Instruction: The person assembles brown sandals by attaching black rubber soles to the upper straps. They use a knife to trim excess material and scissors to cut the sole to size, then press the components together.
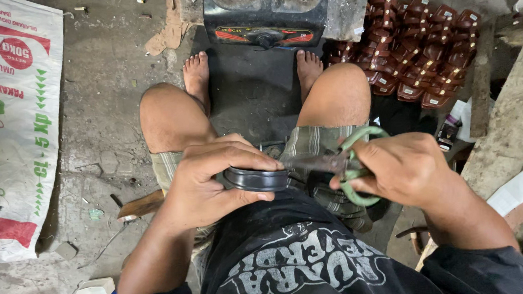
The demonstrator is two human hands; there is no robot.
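Gripping a dark, rounded rubber piece (257, 179) over the lap, the left hand (211, 183) clamps around it; the right hand (402, 169) squeezes green-handled scissors (345, 165), rusty blades touching the piece's edge.

The person wears a black short-sleeved T-shirt (297, 270) with a grey printed chest design (lettering, partly creased); plaid green-and-grey shorts (312, 146); forearms, knees and feet bare.

A black gas stove (268, 11) stands on the concrete floor (109, 66). Stacked brown sandals (423, 44) lie to its right, a printed white sack (4, 125) far left, wooden planks (517, 112) at right.
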